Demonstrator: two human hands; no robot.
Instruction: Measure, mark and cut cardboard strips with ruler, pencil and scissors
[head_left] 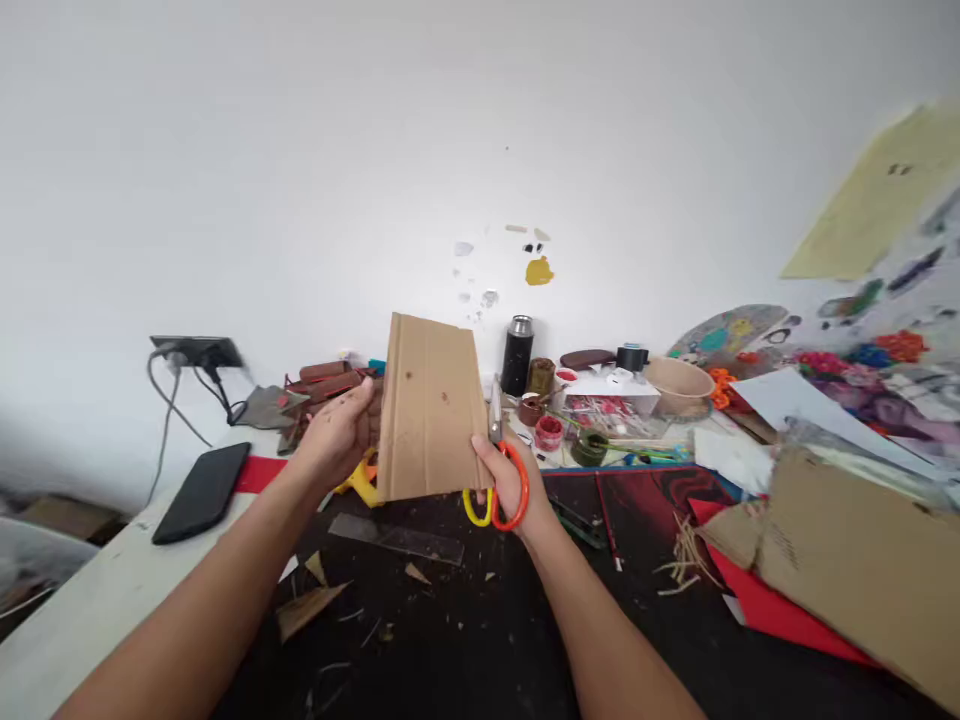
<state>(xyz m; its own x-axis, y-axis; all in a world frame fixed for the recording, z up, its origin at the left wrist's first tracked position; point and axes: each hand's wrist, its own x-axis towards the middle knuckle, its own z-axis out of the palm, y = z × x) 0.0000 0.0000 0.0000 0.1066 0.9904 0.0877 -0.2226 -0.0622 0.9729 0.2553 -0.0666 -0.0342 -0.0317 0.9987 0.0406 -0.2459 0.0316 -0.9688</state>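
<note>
A rectangular piece of brown corrugated cardboard is held up above the dark work surface, with two small dark marks on its face. My right hand grips its lower right edge, thumb on the front. That same hand also has scissors with orange and yellow handles, their blades pointing up beside the cardboard. At the left edge of the cardboard is my left hand, fingers extended and thumb apart. Its fingertips are partly hidden by the sheet, so contact is hard to judge.
A clear ruler, a yellow tool and cardboard scraps lie on the dark mat. A phone is at left. Behind stand a black flask, paint jars and a bowl. Larger cardboard lies right.
</note>
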